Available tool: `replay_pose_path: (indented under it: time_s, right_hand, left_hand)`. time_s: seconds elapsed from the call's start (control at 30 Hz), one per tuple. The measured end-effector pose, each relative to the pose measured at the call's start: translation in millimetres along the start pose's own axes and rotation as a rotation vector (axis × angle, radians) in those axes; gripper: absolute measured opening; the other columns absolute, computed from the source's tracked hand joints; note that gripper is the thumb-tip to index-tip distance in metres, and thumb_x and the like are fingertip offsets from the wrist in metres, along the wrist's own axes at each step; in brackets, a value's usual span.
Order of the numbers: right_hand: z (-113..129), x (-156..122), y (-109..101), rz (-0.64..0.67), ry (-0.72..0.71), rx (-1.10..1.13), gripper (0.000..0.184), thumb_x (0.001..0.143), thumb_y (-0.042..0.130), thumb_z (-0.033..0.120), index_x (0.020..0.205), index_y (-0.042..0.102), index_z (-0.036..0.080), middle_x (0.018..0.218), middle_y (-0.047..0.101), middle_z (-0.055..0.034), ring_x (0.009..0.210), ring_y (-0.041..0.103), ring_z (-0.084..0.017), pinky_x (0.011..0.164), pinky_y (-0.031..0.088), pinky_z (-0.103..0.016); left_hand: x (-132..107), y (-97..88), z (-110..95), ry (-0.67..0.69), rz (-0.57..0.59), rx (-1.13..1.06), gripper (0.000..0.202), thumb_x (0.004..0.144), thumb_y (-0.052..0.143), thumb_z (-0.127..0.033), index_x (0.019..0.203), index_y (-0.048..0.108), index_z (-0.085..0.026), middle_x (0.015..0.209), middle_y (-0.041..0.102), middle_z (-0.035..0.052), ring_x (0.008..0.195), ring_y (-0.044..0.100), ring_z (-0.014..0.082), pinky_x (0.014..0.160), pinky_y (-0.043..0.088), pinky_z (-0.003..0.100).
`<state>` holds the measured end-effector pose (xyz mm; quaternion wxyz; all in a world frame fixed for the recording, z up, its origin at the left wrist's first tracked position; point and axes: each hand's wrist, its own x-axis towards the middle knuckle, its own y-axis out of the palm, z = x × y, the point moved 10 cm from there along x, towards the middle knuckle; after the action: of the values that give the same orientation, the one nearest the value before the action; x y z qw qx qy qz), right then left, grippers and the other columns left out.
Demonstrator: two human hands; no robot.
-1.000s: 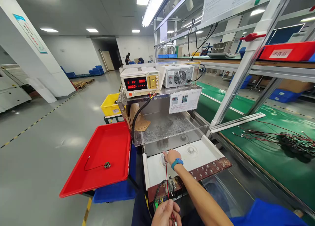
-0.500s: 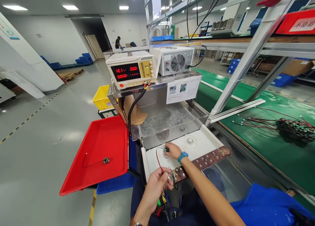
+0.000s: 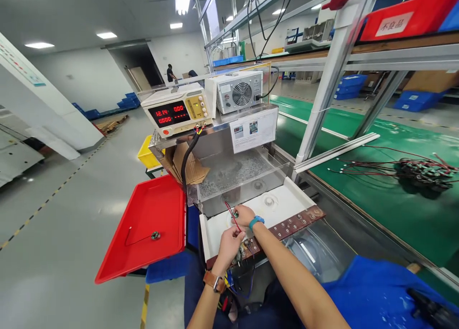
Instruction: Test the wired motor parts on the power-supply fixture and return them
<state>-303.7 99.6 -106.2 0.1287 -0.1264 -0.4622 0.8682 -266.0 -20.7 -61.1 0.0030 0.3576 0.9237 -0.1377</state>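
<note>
My right hand [image 3: 244, 216], with a blue band on its wrist, is closed on a small round green part [image 3: 235, 213] over the left recess of the white fixture plate [image 3: 283, 205]. My left hand [image 3: 229, 245], with a brown watch strap, pinches the thin red wire [image 3: 230, 211] that runs up from that part. Both hands sit just behind the brown terminal strip [image 3: 292, 224]. The power supply [image 3: 175, 113] above shows red digits.
A red tray [image 3: 143, 252] at the left holds one small round part with a wire [image 3: 155, 235]. A clear box [image 3: 244, 176] stands behind the plate. A green bench [image 3: 358, 195] at the right carries a heap of wired parts [image 3: 419, 169]. People stand far off.
My left hand has risen from below the terminal strip up to the right hand at the plate. The red wire now loops short above the part. The camera has tilted down and right.
</note>
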Motion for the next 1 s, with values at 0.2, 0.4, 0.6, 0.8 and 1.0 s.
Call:
replay_pose_path:
  time_s: [0.2, 0.4, 0.6, 0.8, 1.0]
  right_hand:
    - [-2, 0, 2, 0.012, 0.008, 0.024, 0.036, 0.069, 0.074, 0.035, 0.100, 0.066, 0.021, 0.106, 0.067, -0.0052, 0.087, 0.060, -0.018, 0.074, 0.037, -0.025]
    - [-2, 0, 1, -0.003, 0.002, 0.022, 0.034, 0.070, 0.073, 0.034, 0.100, 0.065, 0.020, 0.104, 0.067, -0.0051, 0.088, 0.060, -0.018, 0.074, 0.037, -0.025]
    - [0, -2, -1, 0.003, -0.004, 0.026, 0.036, 0.070, 0.073, 0.036, 0.101, 0.065, 0.020, 0.105, 0.066, -0.0055, 0.089, 0.060, -0.018, 0.075, 0.038, -0.026]
    - [0, -3, 0, 0.012, 0.010, 0.011, 0.036, 0.071, 0.073, 0.036, 0.102, 0.065, 0.020, 0.104, 0.066, -0.0057, 0.089, 0.060, -0.018, 0.074, 0.037, -0.026]
    - [2, -5, -3, 0.005, 0.006, 0.004, 0.032, 0.072, 0.072, 0.033, 0.100, 0.064, 0.020, 0.101, 0.066, -0.0046, 0.086, 0.059, -0.017, 0.072, 0.036, -0.025]
  left_hand:
    - [4, 5.3, 8, -0.003, 0.021, 0.050, 0.026, 0.070, 0.064, -0.042, 0.073, 0.067, -0.017, 0.066, 0.064, 0.0015, 0.064, 0.055, 0.0174, 0.066, 0.041, 0.029]
    - [2, 5.4, 8, -0.003, 0.039, 0.082, 0.027, 0.074, 0.059, -0.042, 0.077, 0.067, -0.016, 0.069, 0.066, 0.0025, 0.068, 0.057, 0.0179, 0.068, 0.043, 0.028]
    - [2, 7.0, 6, 0.017, 0.033, 0.118, 0.021, 0.075, 0.058, -0.036, 0.076, 0.068, -0.017, 0.070, 0.067, 0.0022, 0.067, 0.057, 0.0182, 0.068, 0.042, 0.029]
    - [2, 5.9, 10, 0.022, 0.026, 0.134, 0.021, 0.076, 0.057, -0.036, 0.076, 0.066, -0.017, 0.069, 0.066, 0.0023, 0.067, 0.057, 0.0183, 0.068, 0.042, 0.028]
    - [3, 6.2, 15, -0.002, 0.003, 0.157, 0.017, 0.076, 0.057, -0.031, 0.078, 0.068, -0.017, 0.072, 0.069, 0.0026, 0.069, 0.060, 0.0181, 0.068, 0.043, 0.028]
